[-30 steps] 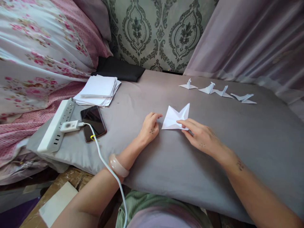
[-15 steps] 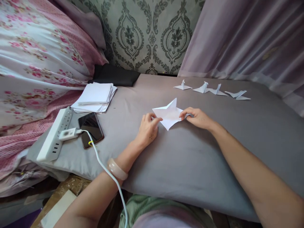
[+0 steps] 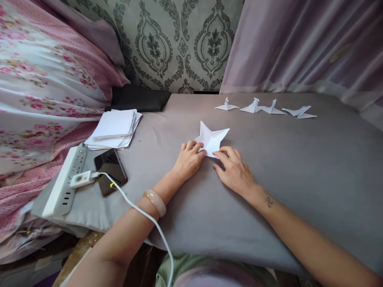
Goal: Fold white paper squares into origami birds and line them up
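Note:
A white sheet of folding paper (image 3: 212,139), creased into a four-pointed shape with its points raised, rests on the grey cloth in front of me. Its near left side is pinched by my left hand (image 3: 190,159), whose curled fingers cover that corner. At the near right edge, my right hand (image 3: 236,169) touches the paper with its index fingertip. The thumb of that hand is held apart, below the edge. Behind the sheet stand several folded paper cranes (image 3: 254,106) in a row.
A stack of white paper (image 3: 113,125) lies at the left beside a black folded item (image 3: 139,99). Nearer are a phone (image 3: 110,171) and a white power strip (image 3: 64,183). A white charging cable (image 3: 149,217) crosses over my left forearm. A purple curtain (image 3: 293,48) hangs at the right.
The paper has been turned, so its raised points face differently. My right hand has let go of the right point and moved nearer along the edge. My left hand stays at the left side.

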